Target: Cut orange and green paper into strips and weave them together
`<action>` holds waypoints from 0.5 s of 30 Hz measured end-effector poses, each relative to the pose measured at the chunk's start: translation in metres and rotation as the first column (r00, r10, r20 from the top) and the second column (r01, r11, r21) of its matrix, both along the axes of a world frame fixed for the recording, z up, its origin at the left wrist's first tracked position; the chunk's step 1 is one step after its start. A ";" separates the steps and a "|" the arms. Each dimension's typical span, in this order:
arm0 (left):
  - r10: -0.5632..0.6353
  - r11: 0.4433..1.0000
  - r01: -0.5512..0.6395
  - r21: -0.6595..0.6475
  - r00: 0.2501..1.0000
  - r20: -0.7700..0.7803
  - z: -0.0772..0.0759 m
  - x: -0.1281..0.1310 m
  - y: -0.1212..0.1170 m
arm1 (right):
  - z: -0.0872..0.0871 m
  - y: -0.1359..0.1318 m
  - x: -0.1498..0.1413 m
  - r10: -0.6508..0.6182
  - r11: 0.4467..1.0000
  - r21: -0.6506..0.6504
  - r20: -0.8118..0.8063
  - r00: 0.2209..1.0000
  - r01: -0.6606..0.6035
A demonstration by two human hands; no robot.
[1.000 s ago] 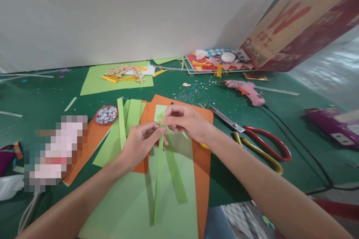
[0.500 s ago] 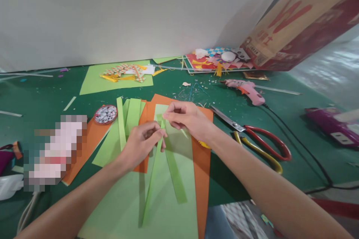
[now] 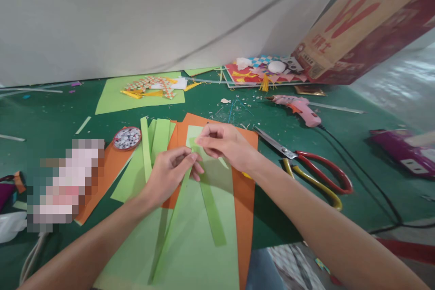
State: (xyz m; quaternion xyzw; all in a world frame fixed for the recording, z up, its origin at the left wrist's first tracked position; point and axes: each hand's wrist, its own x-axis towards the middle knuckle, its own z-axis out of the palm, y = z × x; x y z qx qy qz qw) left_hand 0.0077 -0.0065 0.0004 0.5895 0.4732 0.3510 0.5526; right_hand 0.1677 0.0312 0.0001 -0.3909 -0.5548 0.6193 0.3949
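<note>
A long, narrow green paper strip (image 3: 171, 226) slants down toward me between my hands. My left hand (image 3: 170, 172) pinches it below its upper end, thumb against the fingers. Just above, my right hand (image 3: 226, 142) is closed in a pinch at the strip's top end; its fingertips partly hide that end. Beneath both hands lies a pale green sheet (image 3: 204, 267) over orange paper (image 3: 245, 226). A second green strip (image 3: 215, 219) rests flat on the sheet, its upper part behind my hands. More green strips (image 3: 162, 138) lie to the left of my left hand.
Large scissors (image 3: 299, 163) lie right of the paper, with a pink glue gun (image 3: 299, 108) and its black cord beyond. At left are a round dish of small pieces (image 3: 127, 138) and a blurred-out pink object (image 3: 68, 186). A paper bag (image 3: 356, 31) leans at back right.
The lower end of the held strip has swung left and toward me. My left hand has turned slightly, its fingers spreading a little below the strip. My right hand has barely moved.
</note>
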 end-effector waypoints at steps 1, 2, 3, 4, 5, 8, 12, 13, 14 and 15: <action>-0.008 1.000 0.008 -0.005 1.000 -0.003 0.000 0.000 -0.001 | 0.000 0.001 0.001 -0.028 1.000 -0.005 -0.002 1.000 0.028; -0.015 1.000 0.015 -0.006 1.000 -0.008 0.001 0.000 -0.001 | 0.001 0.001 0.002 -0.046 0.999 -0.013 0.002 0.999 0.046; -0.018 1.000 0.018 -0.005 1.000 -0.011 0.001 0.001 -0.002 | 0.002 0.001 0.002 -0.044 0.999 -0.025 0.013 0.999 0.045; -0.016 1.000 0.016 -0.004 1.000 -0.007 0.001 0.001 -0.002 | 0.002 0.001 0.003 -0.021 0.999 -0.040 0.030 0.999 0.022; -0.012 1.000 0.012 -0.003 1.000 0.005 0.002 0.000 -0.002 | 0.003 0.001 0.003 0.019 0.998 -0.055 0.052 0.998 -0.016; -0.004 1.000 0.004 -0.006 0.999 0.045 0.002 0.000 -0.002 | 0.003 0.000 0.002 0.139 0.989 -0.057 0.109 0.984 -0.133; -0.006 1.000 0.007 -0.024 0.999 0.034 0.002 0.000 -0.001 | 0.002 0.000 0.002 0.148 0.988 0.016 0.124 0.981 -0.151; -0.003 0.999 0.004 -0.032 0.999 0.033 0.003 0.000 -0.001 | 0.002 0.000 0.003 0.140 0.989 0.028 0.126 0.982 -0.144; 0.000 0.999 0.002 -0.040 0.999 0.032 0.003 0.000 -0.001 | 0.002 0.000 0.003 0.129 0.990 0.035 0.131 0.983 -0.134; 0.003 0.999 -0.002 -0.047 0.999 0.032 0.004 0.001 -0.001 | 0.002 0.000 0.004 0.115 0.992 0.040 0.135 0.984 -0.122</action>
